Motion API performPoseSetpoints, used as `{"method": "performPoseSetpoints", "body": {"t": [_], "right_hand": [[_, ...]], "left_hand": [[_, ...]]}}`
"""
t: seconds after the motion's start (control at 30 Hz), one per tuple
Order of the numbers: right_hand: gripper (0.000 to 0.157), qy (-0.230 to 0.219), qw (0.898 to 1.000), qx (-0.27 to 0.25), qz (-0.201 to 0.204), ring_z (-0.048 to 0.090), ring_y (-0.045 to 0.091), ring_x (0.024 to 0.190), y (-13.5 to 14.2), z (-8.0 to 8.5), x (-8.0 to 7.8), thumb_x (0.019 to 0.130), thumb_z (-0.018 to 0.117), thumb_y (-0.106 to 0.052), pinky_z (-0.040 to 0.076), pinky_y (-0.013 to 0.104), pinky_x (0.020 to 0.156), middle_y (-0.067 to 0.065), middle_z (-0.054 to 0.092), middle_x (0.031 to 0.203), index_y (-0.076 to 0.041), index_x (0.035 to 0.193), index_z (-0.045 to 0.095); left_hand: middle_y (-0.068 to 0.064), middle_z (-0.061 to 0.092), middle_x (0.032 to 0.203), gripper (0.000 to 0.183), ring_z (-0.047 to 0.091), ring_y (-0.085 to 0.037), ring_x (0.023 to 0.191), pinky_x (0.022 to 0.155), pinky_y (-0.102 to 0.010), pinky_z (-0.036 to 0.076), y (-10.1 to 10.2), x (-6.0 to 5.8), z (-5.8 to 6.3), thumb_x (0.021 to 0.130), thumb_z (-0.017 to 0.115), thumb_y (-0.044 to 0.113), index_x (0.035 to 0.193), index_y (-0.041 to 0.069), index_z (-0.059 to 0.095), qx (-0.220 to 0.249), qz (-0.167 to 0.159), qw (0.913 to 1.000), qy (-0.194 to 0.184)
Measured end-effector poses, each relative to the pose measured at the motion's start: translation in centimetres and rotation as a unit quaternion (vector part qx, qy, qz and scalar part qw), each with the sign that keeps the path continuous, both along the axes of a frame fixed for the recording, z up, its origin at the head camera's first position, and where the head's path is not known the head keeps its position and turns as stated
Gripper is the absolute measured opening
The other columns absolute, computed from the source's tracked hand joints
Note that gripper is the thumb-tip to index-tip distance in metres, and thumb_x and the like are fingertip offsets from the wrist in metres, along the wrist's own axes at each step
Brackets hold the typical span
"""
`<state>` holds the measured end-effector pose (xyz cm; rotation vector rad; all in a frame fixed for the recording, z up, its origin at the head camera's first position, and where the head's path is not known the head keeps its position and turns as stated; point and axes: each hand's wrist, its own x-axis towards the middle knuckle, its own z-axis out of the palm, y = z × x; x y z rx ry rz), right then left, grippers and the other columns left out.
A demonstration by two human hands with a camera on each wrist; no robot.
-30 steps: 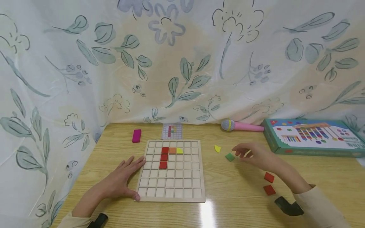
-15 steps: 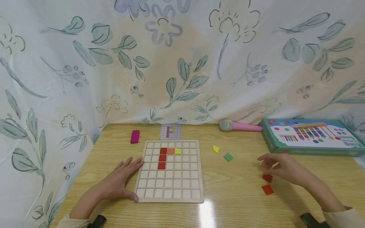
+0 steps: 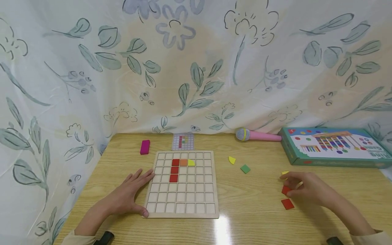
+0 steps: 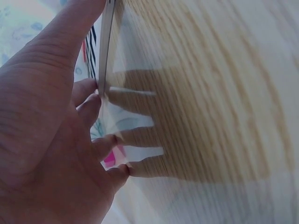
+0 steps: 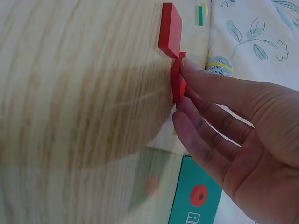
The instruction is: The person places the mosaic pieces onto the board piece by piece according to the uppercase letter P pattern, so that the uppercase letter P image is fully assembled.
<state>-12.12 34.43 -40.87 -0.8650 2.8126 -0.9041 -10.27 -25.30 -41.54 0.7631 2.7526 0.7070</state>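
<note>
Red square tile [image 3: 285,189], upper of two at frame right, pinched by right hand [image 3: 310,189], left hand [image 3: 125,194] spread along left edge of wooden grid board [image 3: 190,196], wide tabletop [image 3: 251,200] between

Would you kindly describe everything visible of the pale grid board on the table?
The grid board looks like pale wood: squarish, with a plain border and thin ridges dividing it into square cells. It lies flat on the table. Three red tiles fill adjoining cells in one column; from the farthest, an orange tile and a yellow quarter-round piece continue rightward. The left hand touches the board's left edge and near left corner.
</note>
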Motion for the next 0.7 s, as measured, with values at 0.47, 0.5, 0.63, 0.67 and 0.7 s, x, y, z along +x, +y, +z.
{"method": "performPoseSetpoints", "body": {"t": [0.47,0.5,0.63,0.67,0.7], "right_hand": [[0.038,-0.009,1.000,0.000,-0.006,0.057,0.001,0.079,-2.6,0.9,-0.3,0.075,0.080,-0.002,0.056,0.023,0.064,-0.011,0.063,0.086,-0.001,0.111,0.068],[0.038,-0.005,1.000,0.000,-0.007,0.057,0.001,0.079,-2.9,1.0,-0.4,0.075,0.080,-0.002,0.056,0.023,0.064,-0.011,0.063,0.086,-0.002,0.111,0.068],[0.036,-0.004,1.000,0.000,-0.002,0.057,0.002,0.079,-4.5,1.5,-0.8,0.077,0.080,-0.001,0.056,0.023,0.064,-0.012,0.063,0.085,-0.002,0.111,0.068],[0.036,-0.006,1.000,-0.001,0.000,0.058,0.003,0.079,-4.9,1.6,-1.0,0.077,0.079,-0.001,0.056,0.024,0.065,-0.011,0.063,0.085,-0.002,0.111,0.068],[0.036,-0.007,1.000,-0.001,0.000,0.058,0.003,0.079,-5.3,1.8,-1.1,0.077,0.079,-0.001,0.056,0.024,0.065,-0.011,0.063,0.085,-0.002,0.111,0.068]], "left_hand": [[-0.011,0.029,0.159,0.120,0.015,-0.050,0.144,0.113,-0.068,0.011,0.1,0.1,0.0,0.058,0.076,0.070,0.152,0.009,0.035,-0.003,-0.001,1.0000,0.005],[-0.011,0.029,0.159,0.119,0.015,-0.050,0.144,0.112,-0.068,0.011,0.0,0.1,0.0,0.058,0.076,0.070,0.152,0.009,0.035,-0.003,-0.001,1.0000,0.005],[-0.011,0.029,0.159,0.119,0.015,-0.050,0.143,0.112,-0.069,0.012,0.0,0.1,-0.1,0.058,0.076,0.070,0.152,0.009,0.035,-0.003,-0.002,1.0000,0.007],[-0.011,0.029,0.159,0.119,0.015,-0.050,0.143,0.112,-0.069,0.012,0.0,0.1,-0.1,0.058,0.076,0.070,0.152,0.009,0.035,-0.002,-0.002,1.0000,0.008],[-0.011,0.029,0.159,0.119,0.015,-0.050,0.143,0.112,-0.069,0.012,0.0,0.1,-0.1,0.058,0.076,0.070,0.152,0.008,0.035,-0.001,-0.003,1.0000,0.008]]}}
